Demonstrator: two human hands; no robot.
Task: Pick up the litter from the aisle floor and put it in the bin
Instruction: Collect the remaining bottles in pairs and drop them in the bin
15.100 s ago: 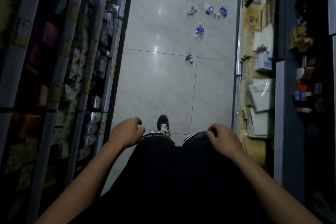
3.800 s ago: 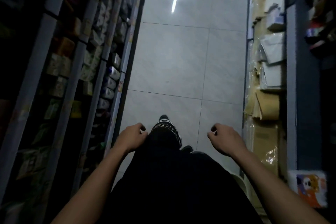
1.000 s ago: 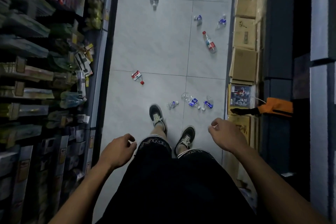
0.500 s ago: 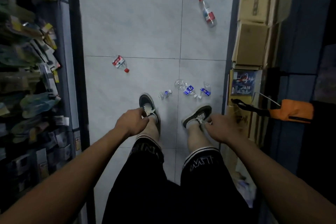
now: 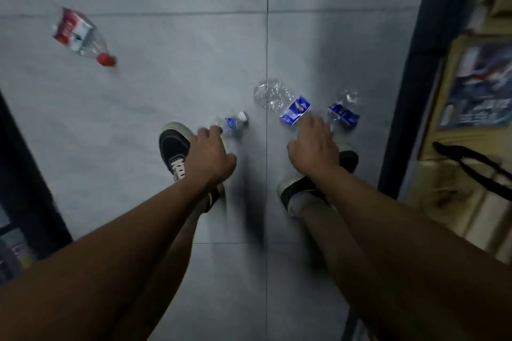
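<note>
Several crushed plastic bottles lie on the grey tiled floor. A small one with a white cap [image 5: 235, 123] sits just past my left hand [image 5: 211, 158], whose fingertips reach its near end without closing round it. My right hand [image 5: 313, 147] stretches out with its fingers straight, their tips at the blue label of a larger clear bottle [image 5: 279, 98]. A third blue-labelled bottle [image 5: 343, 111] lies right of that hand. A red-labelled bottle with a red cap [image 5: 79, 36] lies far left. No bin is in view.
My black shoes [image 5: 174, 147] stand on the floor just under both hands. A dark shelf base [image 5: 30, 180] borders the aisle on the left. On the right a dark upright [image 5: 410, 86] fronts cardboard boxes [image 5: 476, 86] and a black strap [image 5: 471, 163].
I have bent lower, so the floor and bottles look much closer. Both hands moved forward from my shoes to the blue-labelled bottles.
</note>
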